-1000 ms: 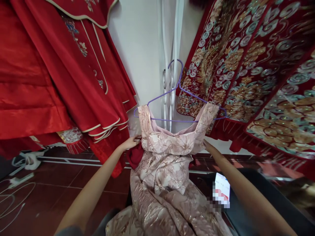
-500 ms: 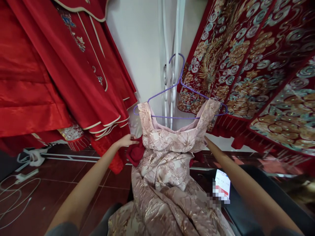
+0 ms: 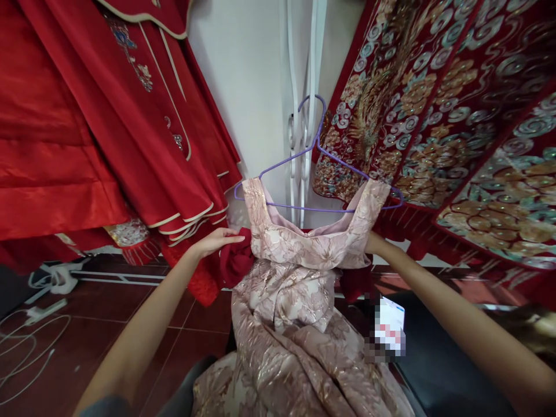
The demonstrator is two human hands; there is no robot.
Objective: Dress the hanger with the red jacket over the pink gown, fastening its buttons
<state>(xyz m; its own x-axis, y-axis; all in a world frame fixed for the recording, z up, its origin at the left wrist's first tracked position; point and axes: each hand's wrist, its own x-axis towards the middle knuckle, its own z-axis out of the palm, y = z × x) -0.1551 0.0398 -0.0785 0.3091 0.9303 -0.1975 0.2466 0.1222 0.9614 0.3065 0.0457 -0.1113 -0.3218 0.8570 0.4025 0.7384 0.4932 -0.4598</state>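
Note:
A pale pink brocade dress [image 3: 304, 249] with gold flower patterns hangs by its wide straps from a purple hanger [image 3: 291, 156]. Behind its bodice lies a dark red cloth [image 3: 237, 260], bunched at the left and also showing below the right side. My left hand [image 3: 219, 238] is closed, pinching the upper edge of that cloth beside the bodice. On the other side, my right hand [image 3: 374, 243] reaches behind the dress below the right strap; its fingers are hidden. The skirt drapes toward me in folds.
White metal bars [image 3: 306, 69] stand behind the hanger. Red garments [image 3: 130, 116] hang at the left, embroidered dark red ones [image 3: 417, 116] at the right. A lit phone [image 3: 391, 321] lies by a black surface [image 3: 447, 359]. White cables [image 3: 35, 347] trail over the tiled floor.
Both hands have moved slightly up and outward, to the left and right. The red cloth has shifted up at the left, and more of it shows below the bodice at the right.

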